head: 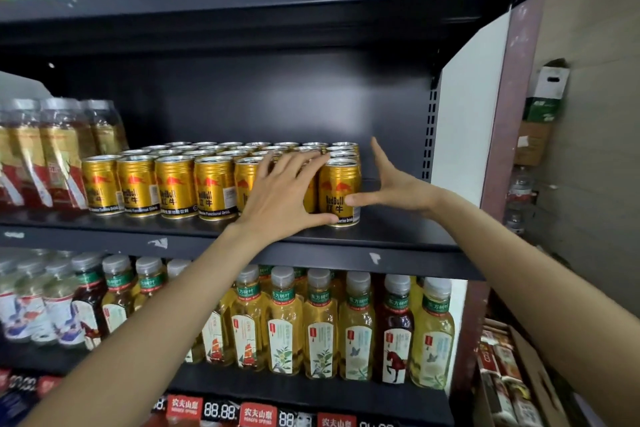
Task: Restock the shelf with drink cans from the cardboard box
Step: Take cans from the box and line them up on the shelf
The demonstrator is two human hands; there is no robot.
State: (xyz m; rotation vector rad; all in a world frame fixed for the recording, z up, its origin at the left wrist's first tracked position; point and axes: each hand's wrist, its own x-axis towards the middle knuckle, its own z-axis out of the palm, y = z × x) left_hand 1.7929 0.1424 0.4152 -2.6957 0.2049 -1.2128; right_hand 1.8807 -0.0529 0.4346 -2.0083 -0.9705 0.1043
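The left hand (280, 196) covered the sixth front can, leaving only a strip of gold showing, and the far rows of cans (242, 149) showed little but their rims. The box (526, 388) at lower right was cut off by the frame edge. The cans stood in a block on the middle shelf (207, 239), and the rightmost can (341, 192) stood at the near right corner of the block, between the two hands. The left fingers (304, 161) were spread wide and laid flat over the can tops and fronts, thumb at the can's base. The right hand (398, 187) was open, fingers straight and pointing up, thumb seemingly touching the can's right side. Neither hand gripped anything.
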